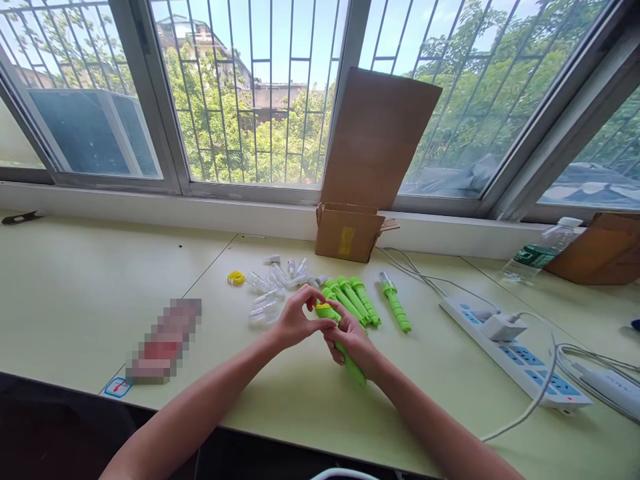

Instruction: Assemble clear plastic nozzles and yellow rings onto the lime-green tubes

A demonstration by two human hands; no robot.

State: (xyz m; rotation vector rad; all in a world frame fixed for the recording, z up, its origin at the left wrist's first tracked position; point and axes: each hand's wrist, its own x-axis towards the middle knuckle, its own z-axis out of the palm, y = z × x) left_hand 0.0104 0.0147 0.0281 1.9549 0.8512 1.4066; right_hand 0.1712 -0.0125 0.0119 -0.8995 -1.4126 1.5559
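My right hand [356, 341] is wrapped round a green plastic tube [356, 371], which slants with its lower end toward me. At its upper end sits a yellow ring [323, 307]. The thumb and fingers of my left hand [296, 319] close in a pinch on that ring. Beyond my hands several green tubes [369, 303] lie side by side, partly hidden by my fingers. Apart from them, to the right, lies a green tube with a clear tip [397, 308]. Several clear plastic caps [267, 293] are scattered behind my left hand, near a small pile of yellow rings [236, 277].
An open cardboard box [333, 237] stands against the window sill. On the right are a white power strip [515, 357] with cables, a plastic bottle [543, 250] and another brown box [600, 250]. A blurred-out object [165, 343] lies on the left of the table.
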